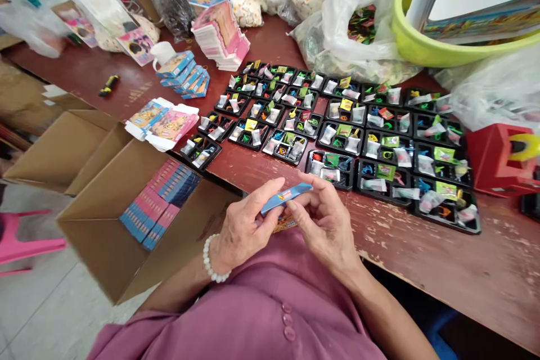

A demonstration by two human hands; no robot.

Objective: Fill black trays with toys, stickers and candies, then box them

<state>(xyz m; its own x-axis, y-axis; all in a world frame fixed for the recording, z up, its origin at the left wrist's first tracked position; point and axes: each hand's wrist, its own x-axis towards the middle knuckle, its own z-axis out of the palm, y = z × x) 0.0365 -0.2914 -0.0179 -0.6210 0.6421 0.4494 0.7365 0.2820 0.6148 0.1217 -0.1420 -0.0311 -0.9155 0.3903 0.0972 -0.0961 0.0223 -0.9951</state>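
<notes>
Between my two hands is a small blue printed cardboard box (286, 197), one narrow side turned up and its lower face mostly hidden by my fingers. My left hand (248, 216), with a beaded bracelet at the wrist, grips its left end. My right hand (323, 219) pinches the right end with thumb and fingers. Just beyond my hands, on the red-brown table, lie rows of black plastic trays (329, 169) with small coloured pieces and little packets. To the left, flat pink box blanks (171, 124) and blue box blanks (147, 115) rest at the table edge.
An open carton (97, 225) beside the table holds rows of blue and pink boxes (156, 202). Further back stand stacked blue boxes (185, 76), a pink stack (221, 34), a white cup (163, 53), a yellow-green basin (464, 53) and a red tape dispenser (498, 163).
</notes>
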